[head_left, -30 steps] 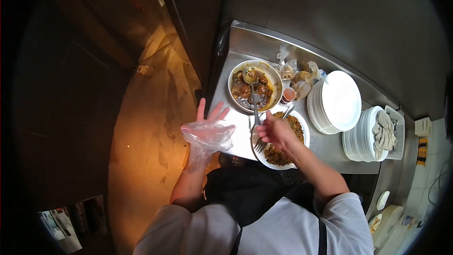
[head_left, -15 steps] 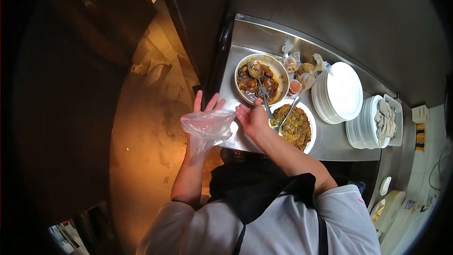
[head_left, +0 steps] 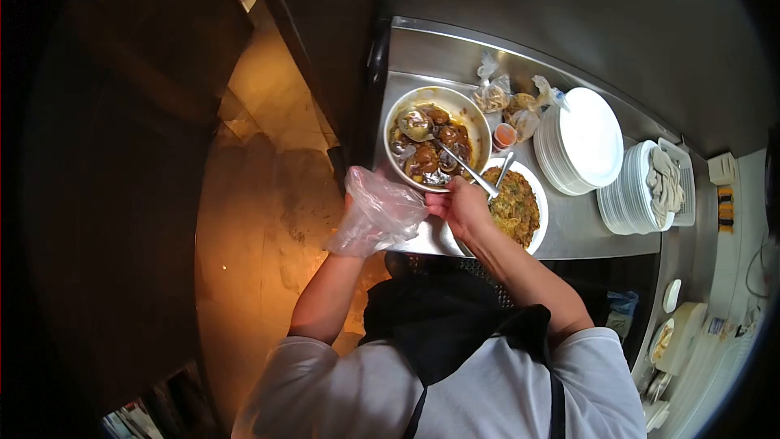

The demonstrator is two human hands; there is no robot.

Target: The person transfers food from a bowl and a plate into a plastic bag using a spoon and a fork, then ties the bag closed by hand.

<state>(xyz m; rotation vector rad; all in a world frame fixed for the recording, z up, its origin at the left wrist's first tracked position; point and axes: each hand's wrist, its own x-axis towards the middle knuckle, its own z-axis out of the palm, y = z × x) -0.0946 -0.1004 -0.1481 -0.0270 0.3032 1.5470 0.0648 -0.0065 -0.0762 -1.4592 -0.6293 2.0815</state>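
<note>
The left hand (head_left: 363,199), just left of the middle of the frame, is inside a clear plastic bag (head_left: 382,215); from here I can't tell whether its fingers grip anything. Beside it, the right hand (head_left: 467,210) is bare, its fingers bent at the bag's edge and the lower rim of the bowl (head_left: 390,154), though how firmly they grip I can't make out. The bowl sits on the worktop (head_left: 569,237) in the upper middle, full of brown food in sauce, a spoon (head_left: 467,167) slanting out over its lower-right rim. Just below and right lies a plate (head_left: 543,205) of browned food, with a utensil (head_left: 504,167) on it. A cup (head_left: 504,135) of orange sauce stands near both, below two tied bags (head_left: 491,96).
</note>
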